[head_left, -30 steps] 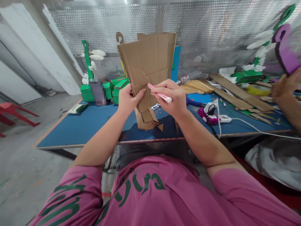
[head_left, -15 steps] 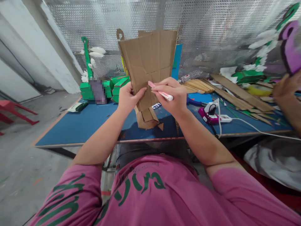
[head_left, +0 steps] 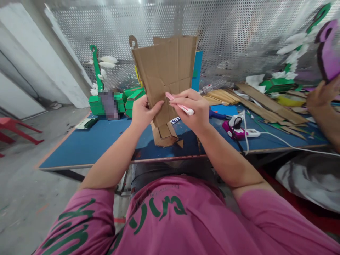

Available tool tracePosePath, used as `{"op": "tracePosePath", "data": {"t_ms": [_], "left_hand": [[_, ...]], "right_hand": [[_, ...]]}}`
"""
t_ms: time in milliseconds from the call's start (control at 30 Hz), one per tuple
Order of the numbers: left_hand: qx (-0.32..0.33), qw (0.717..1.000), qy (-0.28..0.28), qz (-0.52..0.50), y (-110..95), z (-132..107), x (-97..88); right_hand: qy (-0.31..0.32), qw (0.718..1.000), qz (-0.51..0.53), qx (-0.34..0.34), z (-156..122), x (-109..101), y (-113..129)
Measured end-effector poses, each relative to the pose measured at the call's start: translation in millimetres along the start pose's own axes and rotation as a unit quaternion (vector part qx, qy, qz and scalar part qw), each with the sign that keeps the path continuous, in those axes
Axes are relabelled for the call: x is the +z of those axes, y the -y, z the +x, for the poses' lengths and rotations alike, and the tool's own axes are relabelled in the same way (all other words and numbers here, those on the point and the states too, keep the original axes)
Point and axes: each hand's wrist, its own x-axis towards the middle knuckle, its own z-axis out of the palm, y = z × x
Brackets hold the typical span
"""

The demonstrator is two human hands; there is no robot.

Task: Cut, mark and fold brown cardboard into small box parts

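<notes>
Above the blue table (head_left: 92, 141), a grip that barely shifts

Over the table's near edge, the left hand (head_left: 143, 114) is closed on the lower left edge of an upright cardboard sheet (head_left: 167, 71), thumb across its face. The right hand (head_left: 193, 112) rests against the sheet's lower right, fingers curled around a pink pen-like tool (head_left: 180, 105). Against a second ago, the sheet has drifted slightly left. Both grips are unchanged, so the work looks paused in hand. Cardboard offcuts (head_left: 166, 134) lie just below. Far right, a co-worker's hand (head_left: 320, 95) touches a purple foam shape (head_left: 329, 49).
</notes>
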Motion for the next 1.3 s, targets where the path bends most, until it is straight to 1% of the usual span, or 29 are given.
{"op": "tracePosePath", "data": {"t_ms": [233, 333, 500, 633, 800, 967, 1100, 1300], "left_hand": [[-0.009, 1.0, -0.012, 0.0, 0.7, 2.2, 1.0], [0.001, 1.0, -0.005, -0.003, -1.5, 1.7, -0.4], [0.006, 1.0, 0.0, 0.001, -1.3, 0.3, 0.4], [-0.001, 1.0, -0.007, 0.017, -0.9, 0.2, 3.6], [-0.004, 1.0, -0.013, 0.0, -1.6, 2.5, 3.4], [0.0, 1.0, 0.002, -0.022, -1.0, 3.0, 0.5], [0.002, 1.0, 0.006, -0.016, 0.1, 1.0, 1.1], [0.0, 1.0, 0.004, -0.011, 1.6, 1.9, 4.5]], "right_hand": [[-0.016, 1.0, -0.003, -0.013, -3.6, -6.8, 6.5], [-0.02, 1.0, -0.007, -0.016, 0.9, -4.9, 7.2], [-0.012, 1.0, -0.018, 0.001, 3.9, -0.9, 5.0], [-0.019, 1.0, -0.004, 0.002, -0.4, -4.9, 7.3], [-0.033, 0.999, -0.003, -0.01, -3.6, -10.1, 11.8], [-0.028, 1.0, -0.01, 0.009, -0.3, -5.4, 11.0], [-0.026, 1.0, -0.012, 0.007, 3.5, -0.2, 6.8], [-0.015, 1.0, -0.005, 0.013, -1.0, -8.1, 7.9]]}}
